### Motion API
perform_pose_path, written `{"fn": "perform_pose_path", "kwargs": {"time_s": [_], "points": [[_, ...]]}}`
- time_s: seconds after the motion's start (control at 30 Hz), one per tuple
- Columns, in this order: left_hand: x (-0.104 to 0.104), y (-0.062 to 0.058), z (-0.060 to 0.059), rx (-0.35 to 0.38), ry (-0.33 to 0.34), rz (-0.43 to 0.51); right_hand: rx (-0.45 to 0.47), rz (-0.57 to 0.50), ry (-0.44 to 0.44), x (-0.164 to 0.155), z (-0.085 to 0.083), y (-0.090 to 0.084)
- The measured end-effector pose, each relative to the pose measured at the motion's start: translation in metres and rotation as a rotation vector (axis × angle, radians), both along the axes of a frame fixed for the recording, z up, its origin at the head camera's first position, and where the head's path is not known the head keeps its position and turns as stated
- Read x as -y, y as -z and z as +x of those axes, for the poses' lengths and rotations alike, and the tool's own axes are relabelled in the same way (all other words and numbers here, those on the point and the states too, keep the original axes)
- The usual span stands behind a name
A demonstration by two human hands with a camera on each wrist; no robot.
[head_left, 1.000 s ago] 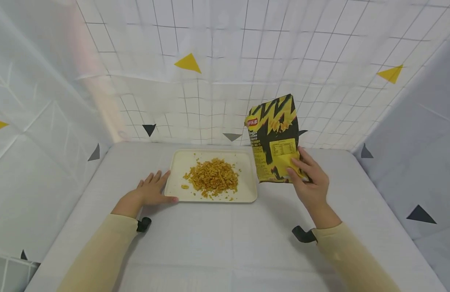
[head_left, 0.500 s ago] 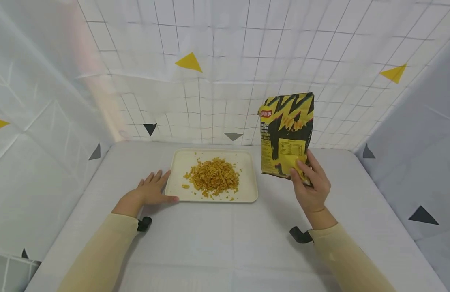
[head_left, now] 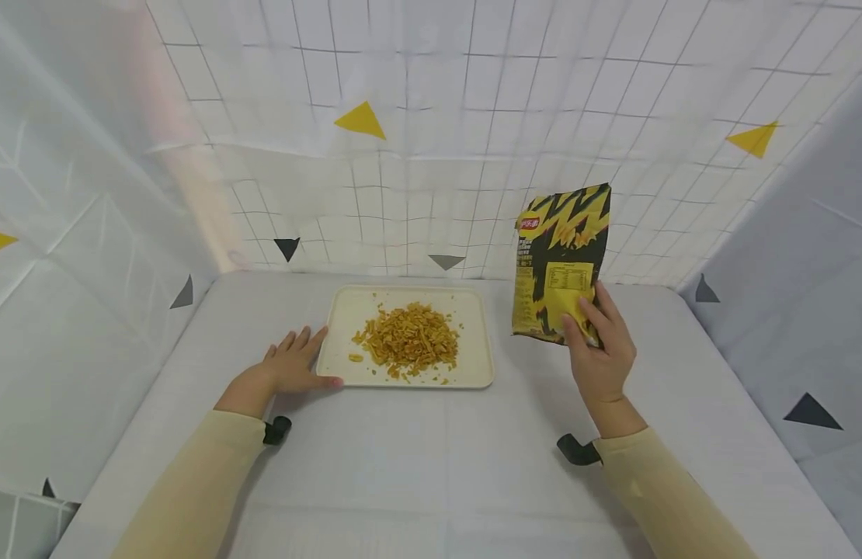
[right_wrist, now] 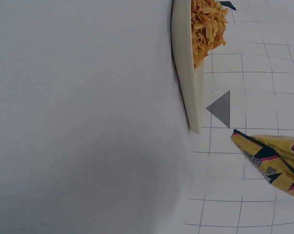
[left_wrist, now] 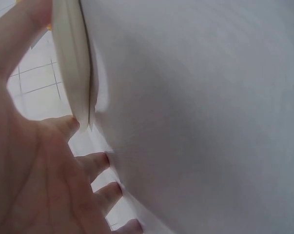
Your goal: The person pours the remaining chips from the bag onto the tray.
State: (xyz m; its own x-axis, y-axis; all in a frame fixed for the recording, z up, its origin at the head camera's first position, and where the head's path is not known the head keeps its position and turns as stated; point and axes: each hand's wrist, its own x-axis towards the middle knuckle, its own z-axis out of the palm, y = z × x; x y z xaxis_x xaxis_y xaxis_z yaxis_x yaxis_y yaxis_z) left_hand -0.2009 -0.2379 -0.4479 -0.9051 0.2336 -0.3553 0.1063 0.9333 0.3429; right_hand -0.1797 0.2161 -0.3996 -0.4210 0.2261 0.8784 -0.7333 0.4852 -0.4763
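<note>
A cream tray [head_left: 473, 373] lies on the white table with a heap of yellow snack sticks [head_left: 410, 338] on it. My left hand [head_left: 291, 366] rests flat on the table, fingers straight, touching the tray's left edge; the left wrist view shows the tray edge [left_wrist: 71, 63] between thumb and fingers [left_wrist: 95, 163]. My right hand [head_left: 599, 341] grips the lower corner of a yellow and black snack bag [head_left: 560, 256], held upright above the table to the right of the tray. The right wrist view shows the tray [right_wrist: 186, 73], the snacks [right_wrist: 207, 24] and a corner of the bag [right_wrist: 271, 156].
White cloth with a grid and coloured triangles forms the back wall [head_left: 431, 155] and both side walls close around the table. Bare table surface [head_left: 438, 466] stretches between my forearms and in front of the tray.
My right hand has carried the bag to the right, away from the tray, and turned it a little. The left hand and tray have stayed put.
</note>
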Motion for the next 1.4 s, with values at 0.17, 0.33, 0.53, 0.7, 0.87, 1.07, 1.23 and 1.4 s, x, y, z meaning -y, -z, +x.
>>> {"fn": "perform_pose_path", "kwargs": {"time_s": [0.17,0.33,0.53,0.7,0.87,1.07,1.23,1.4], "points": [[0.002,0.0,0.0,0.006,-0.008,0.003,0.004,-0.067,0.003,-0.002,-0.001,0.003],[0.003,-0.001,0.0,0.017,-0.014,0.018,-0.055,-0.121,0.009,-0.004,-0.002,0.005],[0.002,-0.002,0.0,0.022,-0.014,0.024,-0.061,-0.115,0.066,-0.009,-0.004,0.008],[0.001,-0.001,-0.001,0.02,-0.017,0.015,-0.032,-0.089,0.087,-0.015,-0.002,0.011],[0.001,0.001,-0.002,0.022,-0.02,0.017,0.028,-0.05,0.081,-0.022,0.004,0.015],[0.0,0.0,-0.001,0.024,-0.019,0.01,0.154,-0.069,0.098,-0.032,0.008,0.016],[0.0,-0.001,0.0,0.02,-0.015,0.009,0.231,-0.108,0.124,-0.039,0.009,0.012],[-0.001,-0.001,0.001,0.015,-0.014,0.012,0.299,-0.139,0.137,-0.044,0.013,0.009]]}}
